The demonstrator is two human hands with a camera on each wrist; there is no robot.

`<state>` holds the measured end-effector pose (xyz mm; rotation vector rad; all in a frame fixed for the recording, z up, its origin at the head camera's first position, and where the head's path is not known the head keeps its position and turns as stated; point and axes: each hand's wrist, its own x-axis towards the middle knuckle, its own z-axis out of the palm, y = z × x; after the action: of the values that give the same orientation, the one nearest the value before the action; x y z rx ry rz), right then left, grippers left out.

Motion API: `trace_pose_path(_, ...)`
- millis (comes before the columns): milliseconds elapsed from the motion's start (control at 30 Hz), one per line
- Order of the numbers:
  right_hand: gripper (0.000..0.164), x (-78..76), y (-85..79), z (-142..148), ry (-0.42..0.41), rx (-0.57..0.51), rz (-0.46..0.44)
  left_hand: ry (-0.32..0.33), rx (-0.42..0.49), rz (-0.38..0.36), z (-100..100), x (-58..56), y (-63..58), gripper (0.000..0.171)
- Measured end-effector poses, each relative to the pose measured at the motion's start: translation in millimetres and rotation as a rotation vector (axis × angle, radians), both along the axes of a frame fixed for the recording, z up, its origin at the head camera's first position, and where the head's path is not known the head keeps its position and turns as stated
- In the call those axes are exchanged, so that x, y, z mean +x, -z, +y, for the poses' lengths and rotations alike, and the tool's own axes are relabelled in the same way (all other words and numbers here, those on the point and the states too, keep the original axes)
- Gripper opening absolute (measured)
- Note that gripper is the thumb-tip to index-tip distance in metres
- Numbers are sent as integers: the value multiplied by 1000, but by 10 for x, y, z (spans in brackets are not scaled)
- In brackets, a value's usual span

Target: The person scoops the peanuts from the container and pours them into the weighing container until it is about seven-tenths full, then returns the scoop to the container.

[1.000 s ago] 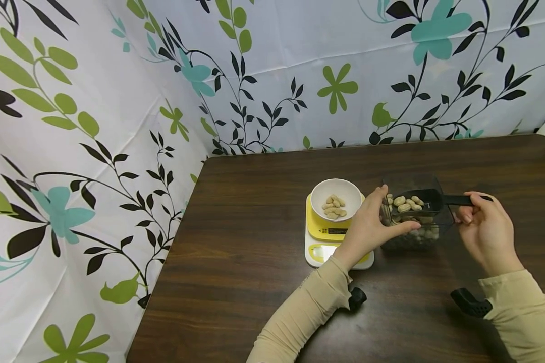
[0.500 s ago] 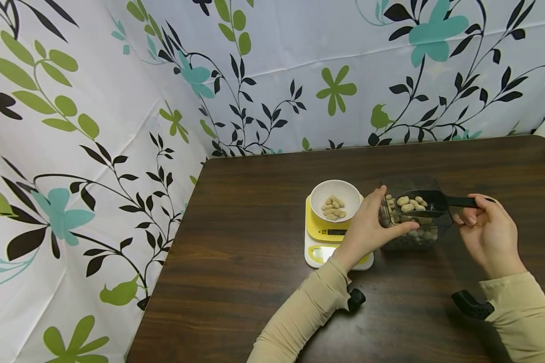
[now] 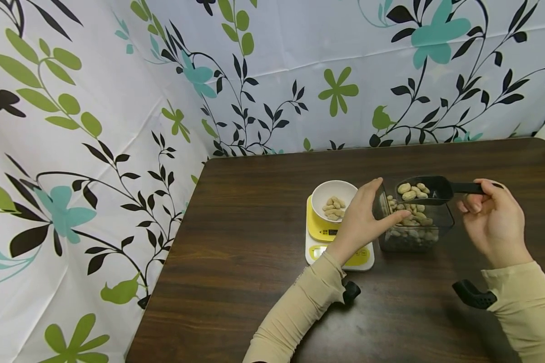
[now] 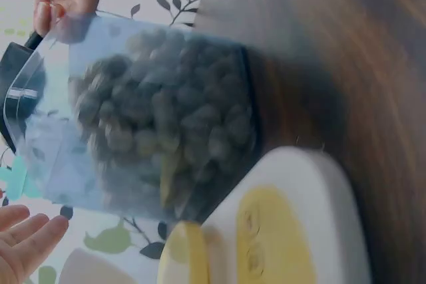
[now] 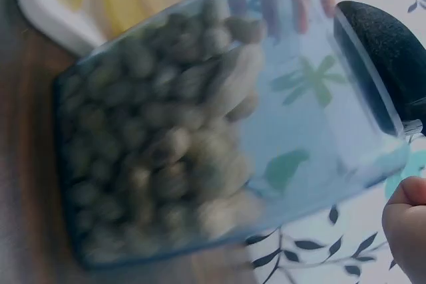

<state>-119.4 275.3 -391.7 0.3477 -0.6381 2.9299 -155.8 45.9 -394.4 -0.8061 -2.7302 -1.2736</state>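
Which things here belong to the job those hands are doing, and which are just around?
Likely part of the job:
scoop, held by the right hand
peanuts in the scoop
clear container of more peanuts, left hand at it
bowl
scale under the bowl

Just surroundings:
patterned curtain
table

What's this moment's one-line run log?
right hand: grips black scoop holding peanuts, at rim of clear container | left hand: beside container, fingers extended | white bowl: peanuts inside, on scale
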Motion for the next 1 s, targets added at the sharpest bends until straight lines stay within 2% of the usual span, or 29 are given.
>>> trace_pose_path(167,31,-99,-158,-129,-8,30,19,-25,0,36,-119,-78,-56,77)
trace_pose_path(300,26,-175,-236,-274,-12,75,0,-66,10,53,-221,-129,-68,80)
trace_pose_path(600,12,-328,-301,-572,18,231,-80,-178,-3,97,-450,-230,36,94)
trace_pose_path(700,9,-367,-301,-627,21,269,-109,-219,-7,72,-543,-248,92,98)
trace_pose_path(833,6,-397,-275,-669,26,308,-143,-267,-30,-4,-650,-256,179,103)
trace_pose_path(1000,9,-416,-233,-702,19,364,-173,-284,-39,-84,-707,-240,250,107)
